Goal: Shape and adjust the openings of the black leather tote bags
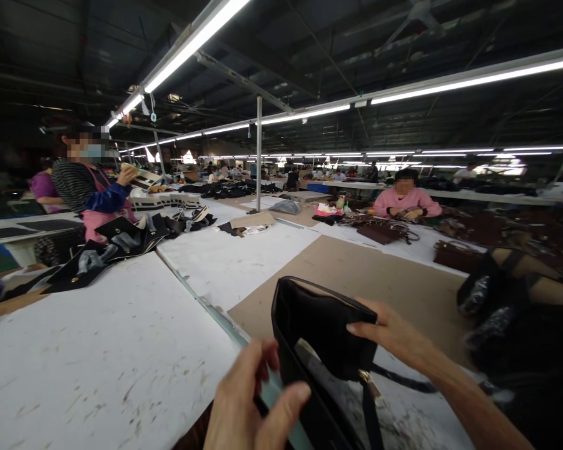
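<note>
I hold a black handbag (319,325) upright over the near edge of the work table, its mouth open toward me. My right hand (394,334) grips the bag's right rim, fingers curled over the edge. My left hand (248,400) pinches the bag's lower left edge between thumb and fingers. A strap with a metal clasp (370,386) hangs from the bag below my right hand.
A white table top (98,350) lies left, brown cardboard (356,275) ahead. Black bags are piled at right (520,312) and far left (112,244). A person in a striped top stands left; another in pink sits across the table.
</note>
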Demonstrator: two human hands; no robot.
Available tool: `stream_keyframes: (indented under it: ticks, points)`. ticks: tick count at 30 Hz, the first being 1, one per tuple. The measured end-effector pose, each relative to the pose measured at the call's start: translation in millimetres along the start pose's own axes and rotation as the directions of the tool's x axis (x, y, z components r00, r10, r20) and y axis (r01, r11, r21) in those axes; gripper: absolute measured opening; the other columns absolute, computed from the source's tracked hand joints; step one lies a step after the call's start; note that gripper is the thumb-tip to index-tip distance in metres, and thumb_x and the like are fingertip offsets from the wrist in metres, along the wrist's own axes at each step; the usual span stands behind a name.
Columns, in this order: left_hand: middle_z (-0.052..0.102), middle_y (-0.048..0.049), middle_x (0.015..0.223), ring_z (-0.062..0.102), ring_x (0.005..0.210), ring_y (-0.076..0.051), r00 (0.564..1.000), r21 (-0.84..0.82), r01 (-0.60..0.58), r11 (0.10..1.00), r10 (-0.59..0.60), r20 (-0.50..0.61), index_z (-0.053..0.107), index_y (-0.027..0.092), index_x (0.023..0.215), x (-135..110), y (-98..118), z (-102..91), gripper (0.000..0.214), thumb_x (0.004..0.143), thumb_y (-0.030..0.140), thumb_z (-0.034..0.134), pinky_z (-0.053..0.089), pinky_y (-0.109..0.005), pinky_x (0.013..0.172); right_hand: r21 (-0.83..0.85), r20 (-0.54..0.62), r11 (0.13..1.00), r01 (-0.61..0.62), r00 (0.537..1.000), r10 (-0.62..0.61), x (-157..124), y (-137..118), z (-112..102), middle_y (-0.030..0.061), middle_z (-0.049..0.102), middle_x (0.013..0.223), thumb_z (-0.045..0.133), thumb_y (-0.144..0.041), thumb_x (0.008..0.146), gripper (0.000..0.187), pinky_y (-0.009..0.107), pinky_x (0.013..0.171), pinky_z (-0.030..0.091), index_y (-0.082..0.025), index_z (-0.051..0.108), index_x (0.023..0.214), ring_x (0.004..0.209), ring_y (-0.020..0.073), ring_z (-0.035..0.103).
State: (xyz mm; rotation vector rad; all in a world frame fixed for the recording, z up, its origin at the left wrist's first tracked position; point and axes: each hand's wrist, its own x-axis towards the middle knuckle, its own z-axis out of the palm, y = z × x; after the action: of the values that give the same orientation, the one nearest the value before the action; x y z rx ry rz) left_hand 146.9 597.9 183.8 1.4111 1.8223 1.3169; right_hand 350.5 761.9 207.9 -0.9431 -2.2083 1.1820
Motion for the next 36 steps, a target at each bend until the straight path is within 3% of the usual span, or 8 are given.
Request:
stream_keyframes:
  ticks: [3,9,11,13,15,17,23,36]
  points:
    - [0.05,-0.0117,0.115,0.045,0.106,-0.025,0.975,0.222,-0.097,0.97,0.138,-0.177,0.04,0.015,0.119,42.6,18.4,-11.5,0.061,0.071,0.051,0.053,0.038,-0.037,0.09,-0.07,-0.001,0.997,-0.02,1.0,0.02,-2.8,-8.4,7.6,-0.0014,0.061,0.081,0.05,-0.023,0.074,0.032,0.025,0.065,0.04,-0.018,0.059,0.103,0.076,0.0195,0.053]
    - [0.057,-0.0072,0.106,0.055,0.084,-0.019,0.982,0.176,-0.097,0.98,0.065,0.18,0.039,0.017,0.122,123.0,1.4,-5.6,0.067,0.058,0.021,0.06,0.045,-0.027,0.072,-0.148,0.004,0.989,-0.025,1.0,0.026,-11.0,-18.4,6.6,-0.002,0.062,0.081,0.05,-0.025,0.074,0.032,0.026,0.066,0.041,-0.021,0.059,0.105,0.075,0.02,0.055]
    - [0.061,-0.003,0.09,0.055,0.068,-0.013,0.916,0.038,-0.068,0.997,0.047,0.398,0.048,0.015,0.114,136.7,-7.8,-5.9,0.059,0.055,0.01,0.049,0.044,-0.02,0.059,-0.083,0.071,0.996,-0.024,0.997,0.03,-10.1,-15.4,-5.5,-0.0004,0.063,0.084,0.052,-0.026,0.074,0.035,0.027,0.069,0.042,-0.019,0.057,0.108,0.08,0.0216,0.055]
    - [0.061,-0.0005,0.074,0.052,0.055,-0.01,0.792,-0.041,0.036,0.999,-0.004,0.611,0.057,0.013,0.1,143.7,-12.4,-7.0,0.05,0.052,0.009,0.044,0.041,-0.018,0.049,0.013,0.175,0.999,-0.039,0.984,0.036,-5.1,-6.0,-21.8,0.0015,0.062,0.089,0.056,-0.027,0.071,0.039,0.028,0.072,0.043,-0.017,0.057,0.109,0.084,0.0227,0.055]
    - [0.059,0.0005,0.066,0.049,0.05,-0.009,0.677,-0.027,0.109,0.994,-0.054,0.734,0.061,0.012,0.09,146.1,-12.5,-7.9,0.043,0.051,0.009,0.044,0.039,-0.017,0.045,0.081,0.259,0.993,-0.081,0.964,0.058,2.2,9.3,-36.8,0.0026,0.062,0.091,0.061,-0.027,0.068,0.043,0.027,0.071,0.044,-0.015,0.057,0.109,0.084,0.0218,0.055]
    - [0.06,0.0005,0.067,0.05,0.051,-0.01,0.632,-0.004,0.112,0.994,-0.068,0.772,0.062,0.012,0.086,146.1,-10.4,-8.5,0.04,0.05,0.008,0.045,0.038,-0.016,0.044,0.117,0.29,0.986,-0.122,0.953,0.084,8.9,26.2,-45.8,0.0026,0.062,0.089,0.062,-0.026,0.066,0.044,0.025,0.069,0.043,-0.014,0.057,0.108,0.081,0.0197,0.055]
    - [0.062,0.0003,0.072,0.054,0.056,-0.012,0.619,-0.063,0.177,0.982,-0.061,0.783,0.059,0.014,0.092,140.6,-1.9,-10.9,0.042,0.053,0.009,0.047,0.039,-0.017,0.046,0.202,0.293,0.969,-0.141,0.953,0.077,10.7,48.5,-44.6,0.002,0.062,0.087,0.062,-0.024,0.067,0.041,0.024,0.067,0.043,-0.014,0.058,0.107,0.078,0.0169,0.055]
    - [0.064,-0.0008,0.081,0.057,0.07,-0.014,0.628,-0.11,0.038,0.993,0.062,0.776,0.059,0.014,0.089,142.6,-10.7,-5.5,0.026,0.066,0.014,0.047,0.042,-0.02,0.061,0.241,0.259,0.964,-0.112,0.965,0.048,12.1,55.0,-49.7,0.0019,0.063,0.085,0.064,-0.026,0.066,0.035,0.026,0.069,0.043,-0.013,0.06,0.099,0.078,0.0176,0.056]
